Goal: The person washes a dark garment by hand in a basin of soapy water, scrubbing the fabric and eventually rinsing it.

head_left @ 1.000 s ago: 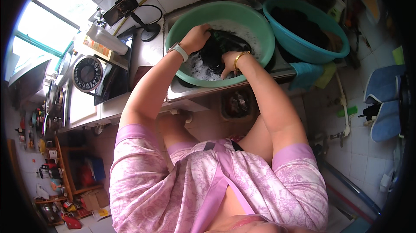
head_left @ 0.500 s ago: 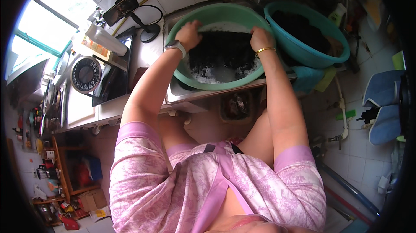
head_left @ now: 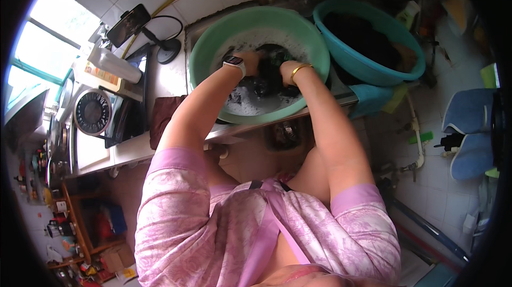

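Observation:
A large green basin [head_left: 201,57] holds sudsy water and a wet black cloth [head_left: 268,71], now bunched near its middle. My left hand [head_left: 250,63], wearing a watch on its wrist, is closed on the left part of the cloth. Gripping the right part is my right hand [head_left: 289,72], with a gold bangle at the wrist. Only a short gap of bunched cloth separates the two hands. Their fingertips are partly hidden in the dark fabric, and part of the cloth lies under the foam.
Beside the green basin stands a turquoise basin [head_left: 368,67] with dark cloth in it. A blue rag [head_left: 369,98] hangs over the counter edge. To the left are a phone on a stand [head_left: 168,50], a white bottle [head_left: 114,64], a round black fan [head_left: 93,112] and a brown cloth [head_left: 165,119].
Both hands have come inward from the basin's sides and closer together. The black cloth, spread wide before, is gathered into a bunch, with more foam showing around it.

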Motion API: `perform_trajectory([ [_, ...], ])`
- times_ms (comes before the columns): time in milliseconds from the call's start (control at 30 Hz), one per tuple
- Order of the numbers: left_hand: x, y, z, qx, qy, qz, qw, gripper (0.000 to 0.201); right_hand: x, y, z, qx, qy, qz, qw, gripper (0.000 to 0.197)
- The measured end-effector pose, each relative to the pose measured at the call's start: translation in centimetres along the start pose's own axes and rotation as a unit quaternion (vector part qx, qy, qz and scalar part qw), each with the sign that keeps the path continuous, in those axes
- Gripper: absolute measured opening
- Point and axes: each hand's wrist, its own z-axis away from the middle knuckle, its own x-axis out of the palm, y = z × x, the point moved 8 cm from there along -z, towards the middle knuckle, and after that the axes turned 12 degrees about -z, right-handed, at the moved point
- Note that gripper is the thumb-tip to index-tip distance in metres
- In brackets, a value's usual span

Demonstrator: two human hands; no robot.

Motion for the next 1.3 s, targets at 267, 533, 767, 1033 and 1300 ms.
perform_trajectory([
  [267, 1.2, -0.9, -0.4, -0.057, 0.224, 0.008, 0.973, 0.084, -7.5, -3.3, 5.6, -0.217, 0.251, -0.291, 0.897, 0.027],
  [533, -3.8, -5.4, 5.3, 0.056, 0.231, 0.214, 0.948, 0.061, -7.9, -0.5, 6.0, -0.11, 0.272, -0.277, 0.915, 0.033],
  [767, -10.7, -4.5, 11.8, 0.061, 0.241, 0.444, 0.861, 0.054, -9.2, -6.7, 8.8, -0.346, 0.359, -0.345, 0.795, 0.072],
  [1033, -9.3, -3.3, 11.8, 0.02, 0.18, 0.245, 0.953, 0.063, -8.1, -2.4, 3.9, -0.223, 0.306, -0.405, 0.832, 0.067],
  [1300, -2.4, -4.8, 7.6, -0.043, 0.216, 0.061, 0.973, 0.066, -5.3, 0.3, 1.6, 0.037, 0.248, -0.246, 0.936, 0.064],
])
